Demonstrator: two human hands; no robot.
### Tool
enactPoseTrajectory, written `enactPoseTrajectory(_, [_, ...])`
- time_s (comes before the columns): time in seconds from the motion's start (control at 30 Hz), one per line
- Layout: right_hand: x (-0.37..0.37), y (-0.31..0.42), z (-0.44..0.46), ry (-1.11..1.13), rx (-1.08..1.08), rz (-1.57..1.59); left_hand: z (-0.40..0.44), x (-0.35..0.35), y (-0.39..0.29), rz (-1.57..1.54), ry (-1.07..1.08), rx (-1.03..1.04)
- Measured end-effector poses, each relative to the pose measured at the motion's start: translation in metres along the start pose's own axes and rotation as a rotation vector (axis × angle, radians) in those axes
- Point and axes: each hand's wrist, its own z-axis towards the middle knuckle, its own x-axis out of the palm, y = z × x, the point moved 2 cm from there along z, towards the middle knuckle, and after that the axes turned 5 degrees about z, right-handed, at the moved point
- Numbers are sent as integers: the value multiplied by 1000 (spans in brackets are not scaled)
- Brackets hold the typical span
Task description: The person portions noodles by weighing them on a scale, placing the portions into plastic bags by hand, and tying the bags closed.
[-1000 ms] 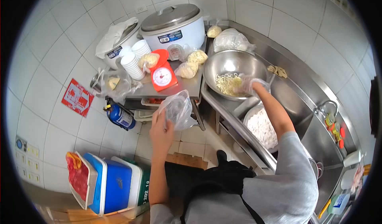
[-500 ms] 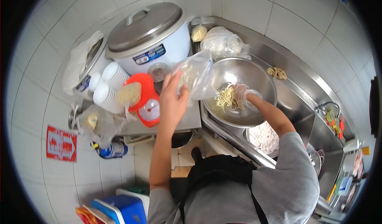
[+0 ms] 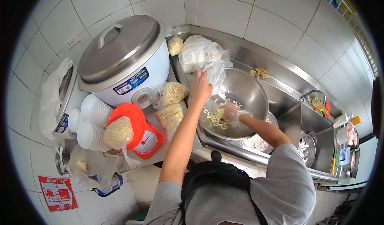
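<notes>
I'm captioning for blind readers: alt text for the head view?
A person's gloved right hand is among noodles in a steel bowl; the left hand holds a plastic bag by its rim. A rice cooker stands nearby.

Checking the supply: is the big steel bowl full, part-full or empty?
Part-full: noodles lie low in the steel bowl, by the right hand, with much of the inner wall showing bare.

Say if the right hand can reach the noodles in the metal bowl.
Yes, it seems so: the right hand is down in the metal bowl at the noodles, and the clear plastic bag in the left hand does not cover them.
</notes>
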Motion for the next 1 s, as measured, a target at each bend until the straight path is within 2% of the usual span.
enactPoseTrajectory(0.03, [-4, -3, -6, 15, -87, -39, 1, 7, 3, 30, 28, 9])
enactPoseTrajectory(0.1, [-37, -13, -39, 68, 426, 576, 0, 24, 10, 76, 79, 47])
enactPoseTrajectory(0.17, [-126, 27, -69, 4, 400, 680, -3, 45, 15, 108, 118, 111])
enactPoseTrajectory(0.23, [-158, 38, -78, -54, 373, 1019, -13, 67, 14, 98, 92, 211])
enactPoseTrajectory(0.27, [-163, 38, -74, -89, 349, 1304, -14, 76, 12, 96, 78, 264])
enactPoseTrajectory(0.3, [-164, 39, -69, -126, 317, 1592, -13, 81, 9, -128, 207, 92])
enactPoseTrajectory(0.33, [-164, 39, -64, -210, 339, 1514, -12, 84, 3, -347, 332, -84])
enactPoseTrajectory(0.43, [-121, 11, -36, -316, 282, 1593, -26, 89, 2, -424, 281, 207])
enactPoseTrajectory(0.47, [-110, 4, -31, -310, 378, 1573, -29, 84, 0, -375, 212, 293])
enactPoseTrajectory(0.5, [-107, 4, -26, -296, 474, 1550, -32, 81, 0, -329, 142, 376])
enactPoseTrajectory(0.53, [-105, 3, -23, -280, 567, 1520, -31, 81, 2, -297, 149, 343])
enactPoseTrajectory(0.63, [-125, 32, -18, -50, 661, 1604, -36, 73, -7, -293, 334, 251])
enactPoseTrajectory(0.67, [-93, 9, -4, -16, 653, 1468, -37, 75, -9, -198, 240, 333])
enactPoseTrajectory(0.77, [-73, -8, 20, 151, 19, -19, -37, 81, -10, -165, 304, 277])
enactPoseTrajectory(0.8, [-52, -22, 34, 164, 268, 185, -37, 88, -7, -171, 266, 286])
enactPoseTrajectory(0.9, [-54, -42, 53, 380, 349, 205, -35, 105, 1, -202, 189, 268])
enactPoseTrajectory(0.97, [-94, -37, 40, 297, -136, 128, -35, 101, -3, -240, 195, 188])
enactPoseTrajectory(1.0, [-100, -33, 35, 294, -238, 108, -35, 95, -5, -243, 196, 203])
